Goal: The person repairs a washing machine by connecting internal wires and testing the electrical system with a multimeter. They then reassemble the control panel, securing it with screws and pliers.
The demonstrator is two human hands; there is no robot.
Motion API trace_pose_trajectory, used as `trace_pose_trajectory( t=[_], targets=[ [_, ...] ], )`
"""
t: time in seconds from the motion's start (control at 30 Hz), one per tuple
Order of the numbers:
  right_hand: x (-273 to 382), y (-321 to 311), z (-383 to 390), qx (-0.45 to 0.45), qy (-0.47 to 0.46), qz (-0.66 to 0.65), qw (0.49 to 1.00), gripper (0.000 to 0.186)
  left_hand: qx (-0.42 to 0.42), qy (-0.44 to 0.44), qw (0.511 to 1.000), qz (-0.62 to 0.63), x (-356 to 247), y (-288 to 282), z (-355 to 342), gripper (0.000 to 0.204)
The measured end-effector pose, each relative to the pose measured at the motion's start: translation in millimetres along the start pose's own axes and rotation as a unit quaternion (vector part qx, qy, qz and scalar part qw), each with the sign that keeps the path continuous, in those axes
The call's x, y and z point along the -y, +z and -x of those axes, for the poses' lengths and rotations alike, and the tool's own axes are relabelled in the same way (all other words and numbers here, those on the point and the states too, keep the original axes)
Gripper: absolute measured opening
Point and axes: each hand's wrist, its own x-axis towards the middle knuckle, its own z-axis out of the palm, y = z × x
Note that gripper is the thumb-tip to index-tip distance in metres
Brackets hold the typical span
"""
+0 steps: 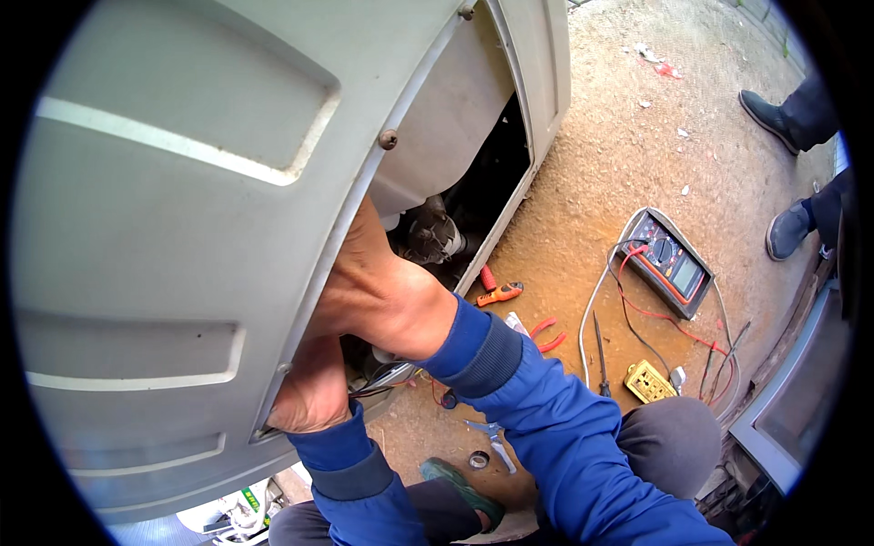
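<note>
Both my arms, in blue sleeves, reach into the open side of a large light-grey appliance cabinet (182,273) with pressed panels. My right hand (350,287) goes in behind the panel's edge, its fingers hidden inside. Lower down, my left hand (314,391) is bent at the same edge, and its fingers are out of sight too. Within the opening are a pale rounded tub (446,109) and a dark, dirty round part (434,237) with a whitish fitting. Thin wires (378,387) run out of the opening beside my left wrist.
On the dusty ground lie a multimeter (669,259) with red and black leads, a yellow socket block (648,382), an orange-handled tool (501,293), red-handled pliers (548,337), a long screwdriver (600,355) and a tape roll (478,460). Another person's shoes (787,232) stand at the right.
</note>
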Motion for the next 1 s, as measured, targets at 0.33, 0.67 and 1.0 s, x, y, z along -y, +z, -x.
trace_pose_trajectory(
  t=[0.33,0.67,1.0],
  targets=[
    [3,1,-1,-0.013,0.011,0.042,0.999,0.061,0.010,0.048,0.998,-0.040,1,-21,-10,0.095],
    [7,-4,3,-0.037,0.005,0.019,0.999,0.068,0.051,0.048,0.996,-0.059,-9,-65,-34,0.075],
    [7,3,6,-0.082,-0.001,0.027,0.996,0.066,0.106,0.064,0.992,-0.013,-5,-68,-34,0.076]
  ],
)
